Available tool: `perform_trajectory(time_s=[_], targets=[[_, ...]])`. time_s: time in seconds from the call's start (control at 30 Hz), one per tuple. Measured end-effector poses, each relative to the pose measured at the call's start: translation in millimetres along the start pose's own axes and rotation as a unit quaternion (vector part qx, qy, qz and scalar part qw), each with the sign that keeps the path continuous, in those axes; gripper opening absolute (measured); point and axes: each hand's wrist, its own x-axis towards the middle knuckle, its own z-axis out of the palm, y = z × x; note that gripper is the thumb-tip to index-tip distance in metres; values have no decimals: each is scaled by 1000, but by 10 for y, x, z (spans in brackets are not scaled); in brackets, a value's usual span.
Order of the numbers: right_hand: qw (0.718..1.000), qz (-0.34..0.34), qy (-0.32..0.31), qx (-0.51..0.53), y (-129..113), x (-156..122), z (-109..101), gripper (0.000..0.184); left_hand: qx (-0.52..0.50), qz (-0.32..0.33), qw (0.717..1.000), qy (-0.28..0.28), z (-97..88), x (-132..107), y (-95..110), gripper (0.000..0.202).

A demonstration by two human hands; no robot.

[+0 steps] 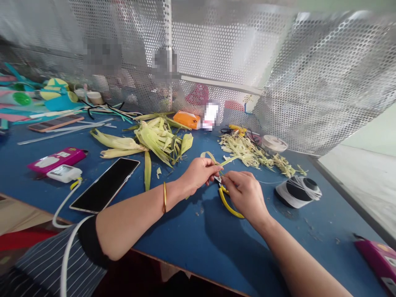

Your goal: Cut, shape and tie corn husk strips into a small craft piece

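My left hand (pixel 198 175) is closed in a pinch on a thin pale-green husk strip (pixel 227 161) that curls up and to the right from my fingertips. My right hand (pixel 244 192) meets it fingertip to fingertip, closed around yellow-handled scissors (pixel 227 204) whose handle loops out below the palm. A small white piece shows between the two hands. Both hands hover just above the blue table (pixel 192 239).
A pile of corn husks (pixel 154 140) lies behind the hands, shredded husk strips (pixel 253 154) to the right. A spool of wire (pixel 298 192), a tape roll (pixel 274 143), a black phone (pixel 105 183), a pink case (pixel 57 159) and a perforated metal screen (pixel 309 82) surround the work area.
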Motion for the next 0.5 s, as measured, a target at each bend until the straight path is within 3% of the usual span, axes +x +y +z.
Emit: perform_trajectory(time_s=[0.5], targets=[[988, 105, -62, 96, -9, 37, -38, 33, -57, -44, 997, 7, -32, 36, -21, 11]])
